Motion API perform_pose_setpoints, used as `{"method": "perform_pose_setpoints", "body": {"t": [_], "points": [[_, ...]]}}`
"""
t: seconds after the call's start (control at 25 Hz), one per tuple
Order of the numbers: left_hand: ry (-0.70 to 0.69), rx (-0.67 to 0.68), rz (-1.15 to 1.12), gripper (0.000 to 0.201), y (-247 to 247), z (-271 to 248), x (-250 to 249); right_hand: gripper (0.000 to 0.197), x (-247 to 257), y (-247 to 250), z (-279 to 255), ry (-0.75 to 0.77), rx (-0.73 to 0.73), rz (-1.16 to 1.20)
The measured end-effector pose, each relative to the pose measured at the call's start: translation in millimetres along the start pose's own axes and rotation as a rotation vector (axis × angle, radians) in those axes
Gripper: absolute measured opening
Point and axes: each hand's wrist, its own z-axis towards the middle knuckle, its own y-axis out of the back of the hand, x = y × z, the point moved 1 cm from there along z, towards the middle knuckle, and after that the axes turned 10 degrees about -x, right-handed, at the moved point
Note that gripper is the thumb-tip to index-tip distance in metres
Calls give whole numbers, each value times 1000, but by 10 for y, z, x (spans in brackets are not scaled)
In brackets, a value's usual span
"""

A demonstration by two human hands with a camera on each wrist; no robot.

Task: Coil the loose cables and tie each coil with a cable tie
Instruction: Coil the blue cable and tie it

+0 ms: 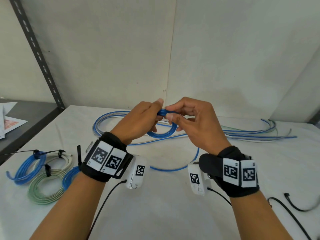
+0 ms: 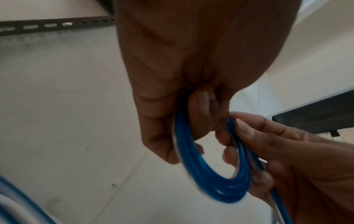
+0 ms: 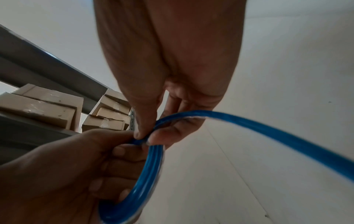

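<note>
A small blue cable coil is held up above the white table, between the two hands and in front of the person. The left hand has its fingers curled round the coil's top and left side, gripping the loops together. The right hand pinches the same cable at the top of the coil between thumb and forefinger, just beside the left thumb. From that pinch the cable's loose tail drops to the table and curves away. Behind the hands lies a long bundle of uncoiled cables, blue and pale, stretched across the table. At the left edge sit finished coils, blue, white and green, each bound with a black tie. Loose black cable ties lie at the right, near the right forearm.
</note>
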Motion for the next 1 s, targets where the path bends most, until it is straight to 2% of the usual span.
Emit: {"method": "perform_pose_setpoints", "body": {"t": [0.16,0.36,0.48,0.6,0.68,0.72,0.8,0.84,1.0], "points": [[-22,-50,-113,51,22,2,-52,13,-11,-38,13,-28,-66,129],[77,-103,-345,48,73,36,-69,10,1,-144,-35,-234,-161,382],[123,-140,-524,49,93,60,-60,20,31,-236,-61,-184,-169,383],[141,-122,-599,50,92,66,-76,28,39,-243,-55,-105,-217,321],[93,-89,-541,52,92,57,-85,28,40,-179,-37,-98,-216,318],[29,-85,-435,51,108,53,-79,28,38,-131,-20,-97,-209,312],[-117,-67,-220,39,170,28,-65,27,24,-21,8,-96,-185,282],[-154,-44,-181,34,210,19,-51,26,18,27,20,-90,-165,262],[-123,13,-181,25,313,-6,-8,25,-6,88,35,-72,-73,193]]}}
